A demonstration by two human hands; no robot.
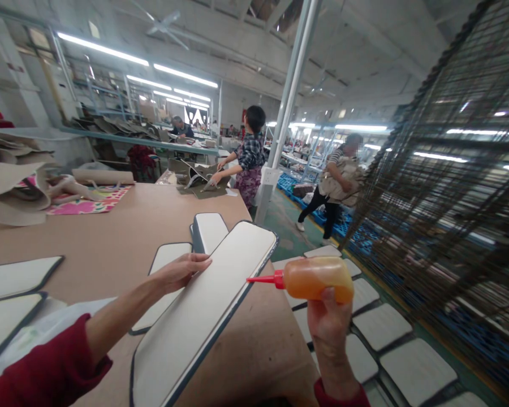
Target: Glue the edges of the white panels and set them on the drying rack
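In the head view, the table is the landmark. The white panel (212, 305) is held at a slant above the near part of the table (148, 212), its dark-trimmed right edge turned toward the table's right side. The left hand (185, 272) grips the panel by its left edge, thumb on the upper face; its other fingers are partly hidden. The right hand (333, 325), just off the table's right edge, is closed around a bottle (318, 278) of amber liquid. The bottle lies nearly level, its red nozzle (265, 279) pointing at the panel's right edge; whether the tip touches, or any liquid is coming out, I cannot tell.

The step in hand looks like putting the liquid along that edge. By my judgement, the next move calls for a steady left grip, a light squeeze and the tip following the seam without straying onto the white face.

More panels (14, 277) lie at the table's left, and others (382, 325) lie beyond its right edge. A co-worker (250, 152) stands at the table's far end, handling dark material (206, 189).
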